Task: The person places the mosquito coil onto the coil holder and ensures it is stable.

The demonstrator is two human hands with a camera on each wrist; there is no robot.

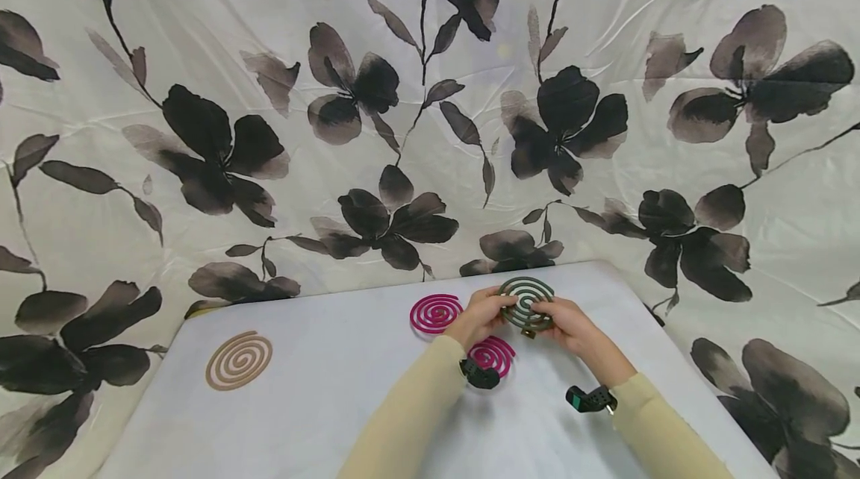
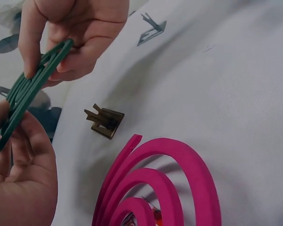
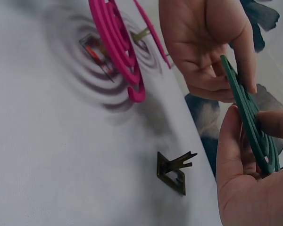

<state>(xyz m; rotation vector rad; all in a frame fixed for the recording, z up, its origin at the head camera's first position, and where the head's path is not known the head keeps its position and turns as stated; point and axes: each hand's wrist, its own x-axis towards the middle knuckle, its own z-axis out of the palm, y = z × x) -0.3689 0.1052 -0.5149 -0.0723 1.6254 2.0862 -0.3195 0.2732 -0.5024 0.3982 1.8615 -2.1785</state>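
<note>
Both hands hold a green mosquito coil (image 2: 34, 89), raised above the table and tilted. My left hand (image 1: 478, 315) pinches one side of it between thumb and fingers. On the opposite side my right hand (image 1: 571, 324) grips the coil with its thumb on the face. Below them a small brass-coloured metal coil stand (image 2: 114, 117) sits on the white table, its forked prong sticking up. Beside my left wrist is a pink mosquito coil (image 1: 490, 354), held up off the tabletop and casting a spiral shadow in the right wrist view.
Another pink coil (image 1: 435, 313) is behind my left hand. A tan coil (image 1: 239, 361) lies far left on the white table (image 1: 322, 404). A second metal stand (image 2: 153, 32) shows in the left wrist view. Floral cloth (image 1: 403, 128) hangs behind the table's back edge.
</note>
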